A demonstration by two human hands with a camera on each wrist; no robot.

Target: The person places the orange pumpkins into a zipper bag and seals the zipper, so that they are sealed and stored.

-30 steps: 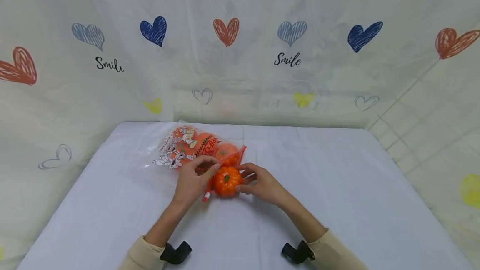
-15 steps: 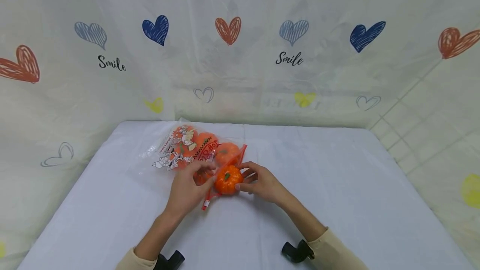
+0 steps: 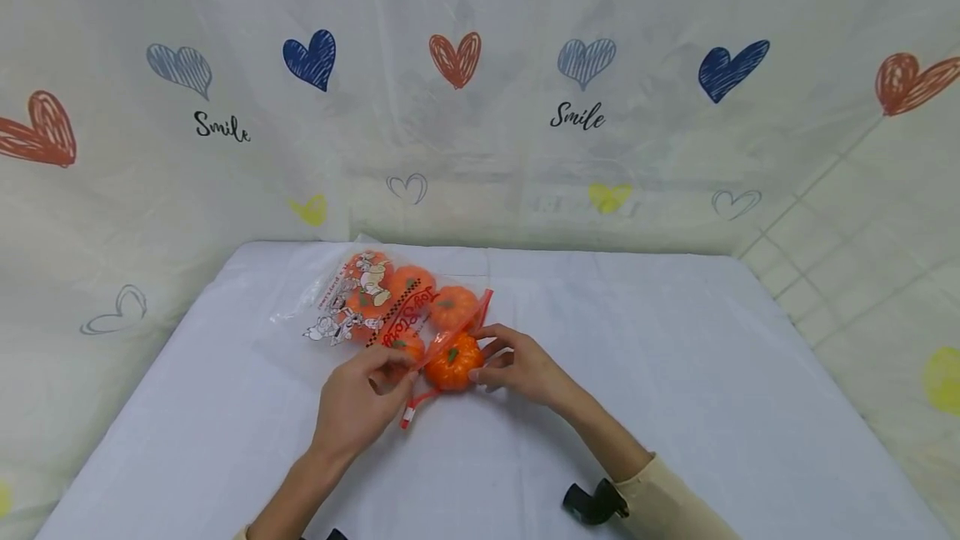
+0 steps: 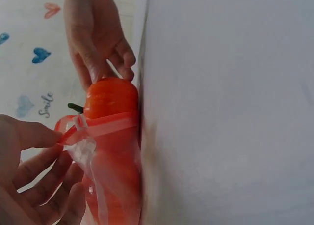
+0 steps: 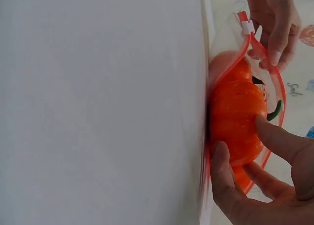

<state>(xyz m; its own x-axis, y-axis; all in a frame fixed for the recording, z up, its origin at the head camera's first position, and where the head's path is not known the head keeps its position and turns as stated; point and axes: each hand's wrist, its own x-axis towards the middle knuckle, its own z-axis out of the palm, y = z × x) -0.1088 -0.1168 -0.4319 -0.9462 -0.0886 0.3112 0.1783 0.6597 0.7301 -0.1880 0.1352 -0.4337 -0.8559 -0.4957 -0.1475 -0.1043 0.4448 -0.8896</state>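
Note:
A small orange toy pumpkin point(image 3: 454, 365) with a green stem lies at the mouth of a clear printed zip bag point(image 3: 485, 304), partly inside it. My right hand point(image 3: 525, 367) holds the pumpkin from the right; in the right wrist view its thumb and fingers point(image 5: 223, 178) lie against the pumpkin's side. With thumb and forefinger, my left hand point(image 3: 356, 411) pinches the bag's red upper edge, plain in the left wrist view point(image 4: 68, 136). A white slider point(image 5: 248, 27) sits at one end of the red zip. Several more orange pumpkins point(image 3: 453, 307) show through the plastic.
A white cloth covers the table point(image 3: 637, 357). Behind it hangs a pale sheet point(image 3: 495, 157) printed with hearts and "Smile". A black wrist-worn device point(image 3: 596, 503) sits at the right sleeve.
My left hand has moved left and toward me, drawing the bag's upper edge back over the pumpkin. The slider end has shifted nearer. My right hand has hardly moved.

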